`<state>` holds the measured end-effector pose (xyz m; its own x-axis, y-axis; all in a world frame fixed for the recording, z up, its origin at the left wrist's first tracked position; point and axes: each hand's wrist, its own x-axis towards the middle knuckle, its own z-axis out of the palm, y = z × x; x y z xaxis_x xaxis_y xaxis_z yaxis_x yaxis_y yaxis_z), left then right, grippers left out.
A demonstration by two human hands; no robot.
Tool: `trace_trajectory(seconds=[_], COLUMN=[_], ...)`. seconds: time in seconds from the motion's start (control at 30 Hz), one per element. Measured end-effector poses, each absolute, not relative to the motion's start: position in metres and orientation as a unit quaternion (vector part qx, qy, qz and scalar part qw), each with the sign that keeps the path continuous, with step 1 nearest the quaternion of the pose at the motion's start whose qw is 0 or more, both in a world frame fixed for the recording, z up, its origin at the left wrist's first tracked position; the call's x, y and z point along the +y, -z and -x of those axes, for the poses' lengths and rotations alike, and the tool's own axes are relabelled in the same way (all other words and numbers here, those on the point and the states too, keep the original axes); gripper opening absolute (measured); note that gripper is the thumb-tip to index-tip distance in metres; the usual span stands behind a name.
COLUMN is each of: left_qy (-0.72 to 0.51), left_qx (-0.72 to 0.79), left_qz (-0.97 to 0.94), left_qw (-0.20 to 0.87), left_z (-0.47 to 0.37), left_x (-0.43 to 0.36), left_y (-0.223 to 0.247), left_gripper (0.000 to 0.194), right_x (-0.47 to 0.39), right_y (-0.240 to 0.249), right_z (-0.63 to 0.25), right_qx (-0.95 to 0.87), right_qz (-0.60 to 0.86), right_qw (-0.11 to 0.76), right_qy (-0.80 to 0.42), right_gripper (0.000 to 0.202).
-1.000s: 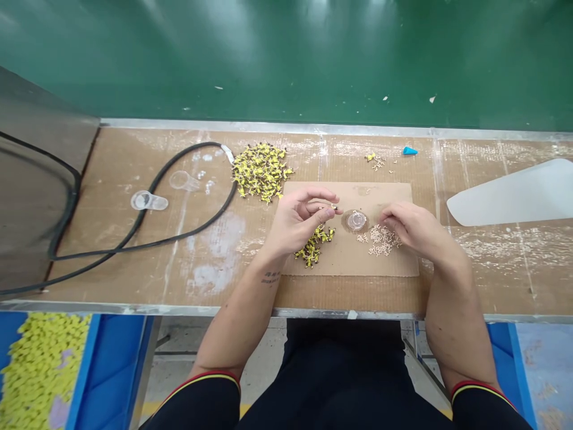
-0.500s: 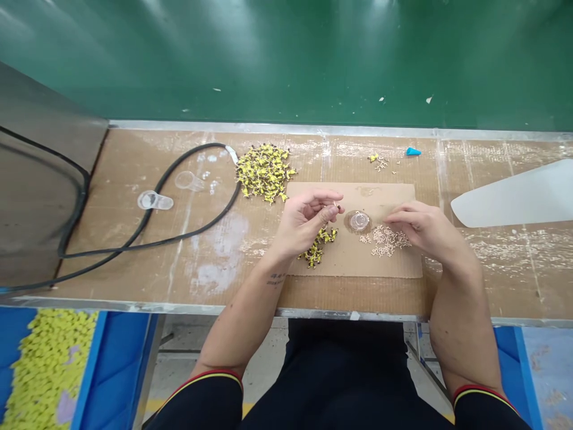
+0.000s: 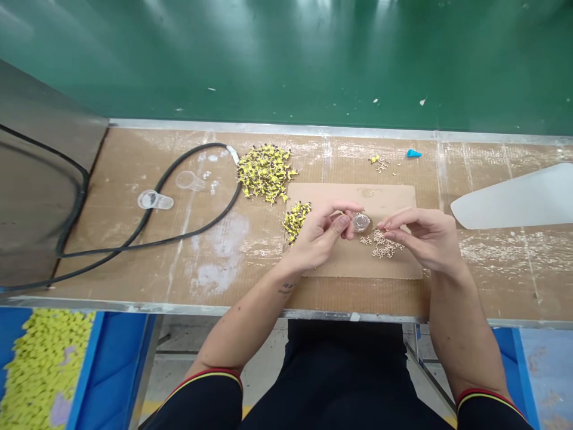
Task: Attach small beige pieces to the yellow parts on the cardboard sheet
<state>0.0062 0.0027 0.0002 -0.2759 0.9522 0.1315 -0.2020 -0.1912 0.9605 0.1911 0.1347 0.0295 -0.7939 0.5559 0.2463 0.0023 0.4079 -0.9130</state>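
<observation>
My left hand (image 3: 323,234) is pinched over the left half of a cardboard sheet (image 3: 331,263). A tiny piece with a dark end shows at its fingertips, mostly hidden; it resembles the small yellow-and-black pieces (image 3: 295,220) heaped beside that hand. Just right of those fingertips stands a small clear round dish (image 3: 361,222). My right hand (image 3: 421,233) has thumb and forefinger closed on a tiny pale piece, above a scatter of small pale bent pieces (image 3: 384,249) on the sheet.
A larger heap of yellow-and-black pieces (image 3: 266,173) lies behind the sheet, near a looped black cable (image 3: 179,237). Clear plastic scoops (image 3: 156,200) lie left. A blue cone-shaped cap (image 3: 413,153) and a white panel (image 3: 514,194) are at right. A blue bin holds yellow pieces (image 3: 45,364).
My left hand has moved right and slightly down, close to the clear dish, uncovering the small heap. My right hand has turned and lifted from the pale pieces, holding one at its fingertips.
</observation>
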Motion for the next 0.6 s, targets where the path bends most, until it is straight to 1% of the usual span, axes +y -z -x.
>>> trace_trajectory(seconds=[0.1,0.2,0.33,0.4,0.6], left_qy=[-0.660,-0.670,-0.672,-0.661,-0.618], left_qx=[0.413,0.375,0.383,0.410,0.483], left_qz=[-0.431,-0.436,-0.425,-0.445,-0.545], left_qw=[0.457,0.470,0.469,0.444,0.298], left_z=[-0.012,-0.015,-0.015,-0.014,-0.016], left_x=[0.004,0.004,0.001,-0.001,-0.003], left_y=[0.001,0.002,0.000,-0.002,-0.010], left_gripper=[0.020,0.020,0.021,0.021,0.014], right_x=[0.130,0.126,0.123,0.123,0.121], right_y=[-0.029,-0.030,-0.030,-0.029,-0.028], right_z=[-0.188,-0.184,-0.182,-0.181,-0.180], right_qx=[-0.763,-0.733,-0.724,-0.728,-0.752], right_qz=[0.144,0.114,0.111,0.118,0.123], right_qw=[0.287,0.308,0.307,0.310,0.307], right_qy=[-0.560,-0.596,-0.607,-0.600,-0.570], right_gripper=[0.003,0.009,0.016,0.018,0.023])
